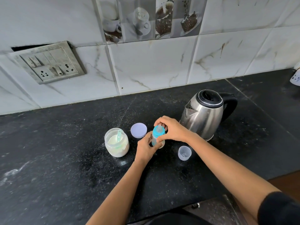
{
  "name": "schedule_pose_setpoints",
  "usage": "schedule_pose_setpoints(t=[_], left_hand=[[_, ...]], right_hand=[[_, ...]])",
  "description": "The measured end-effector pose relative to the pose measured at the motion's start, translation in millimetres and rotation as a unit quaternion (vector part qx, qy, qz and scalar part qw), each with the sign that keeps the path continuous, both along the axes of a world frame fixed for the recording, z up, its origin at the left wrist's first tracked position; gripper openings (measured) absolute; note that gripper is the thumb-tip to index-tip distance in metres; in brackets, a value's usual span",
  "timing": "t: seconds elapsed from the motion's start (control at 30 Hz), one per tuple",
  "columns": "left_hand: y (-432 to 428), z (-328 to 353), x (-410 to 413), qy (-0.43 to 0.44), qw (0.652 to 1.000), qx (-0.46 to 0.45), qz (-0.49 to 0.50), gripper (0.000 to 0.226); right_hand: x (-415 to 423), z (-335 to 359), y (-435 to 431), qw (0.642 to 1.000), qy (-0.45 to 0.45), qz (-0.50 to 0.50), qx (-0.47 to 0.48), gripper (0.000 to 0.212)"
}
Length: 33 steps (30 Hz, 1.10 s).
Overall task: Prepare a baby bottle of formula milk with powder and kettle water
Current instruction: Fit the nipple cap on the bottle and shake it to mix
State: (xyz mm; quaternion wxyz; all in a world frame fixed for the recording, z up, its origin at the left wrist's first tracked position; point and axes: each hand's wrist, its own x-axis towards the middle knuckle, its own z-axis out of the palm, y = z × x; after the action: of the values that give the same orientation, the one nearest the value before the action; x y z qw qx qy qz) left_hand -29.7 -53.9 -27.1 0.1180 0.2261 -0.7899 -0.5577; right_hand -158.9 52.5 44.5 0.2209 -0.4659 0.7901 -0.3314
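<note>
Head view: I see it all from above, looking down on a black counter (65,143).
Bottle: the bottle (158,133) stands upright on the counter between jar and kettle, blue collar and teat on top.
Left hand: my left hand (145,148) wraps the bottle's body, fingers curled round it from the near side.
Right hand: my right hand (172,130) comes over the top, fingers bent round the collar, thumb against the bottle's side.
Jar: the open jar (116,143) just left of the bottle holds white powder and a green scoop (120,135).
Lid: a pale lid (138,130) lies flat behind jar and bottle.
Cap: a clear cap (184,153) sits mouth up, right of the bottle.
Kettle: the steel kettle (204,114) stands behind my right hand, lid closed, spout facing left.
Wall: a socket panel (48,62) is set in the tiles at left.
</note>
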Motion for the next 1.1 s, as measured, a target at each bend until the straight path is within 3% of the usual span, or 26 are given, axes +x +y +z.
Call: schedule_pose_setpoints(t=[0.1, 0.33, 0.43, 0.53, 0.67, 1.1], left_hand=[[1, 2, 0, 0.002, 1.000, 0.003, 0.002, 0.056], [2, 3, 1, -0.003, 1.000, 0.001, 0.005, 0.056], [3, 5, 1, -0.004, 1.000, 0.001, 0.004, 0.055], [3, 4, 1, 0.000, 1.000, 0.008, 0.005, 0.054], [3, 3, 1, -0.002, 1.000, 0.012, 0.006, 0.055], [4, 2, 2, 0.002, 1.000, 0.017, 0.012, 0.057]], right_hand=[[-3, 0, 4, 0.999, -0.032, 0.016, -0.007, 0.049], [-20, 14, 5, 0.975, -0.169, 0.122, 0.081, 0.064], [-15, 12, 5, 0.987, -0.101, 0.098, 0.082, 0.073], [-4, 5, 3, 1.000, -0.027, 0.000, -0.003, 0.058], [-5, 3, 4, 0.998, -0.059, -0.005, -0.026, 0.043], [-9, 15, 2, 0.995, -0.079, 0.053, 0.016, 0.048]])
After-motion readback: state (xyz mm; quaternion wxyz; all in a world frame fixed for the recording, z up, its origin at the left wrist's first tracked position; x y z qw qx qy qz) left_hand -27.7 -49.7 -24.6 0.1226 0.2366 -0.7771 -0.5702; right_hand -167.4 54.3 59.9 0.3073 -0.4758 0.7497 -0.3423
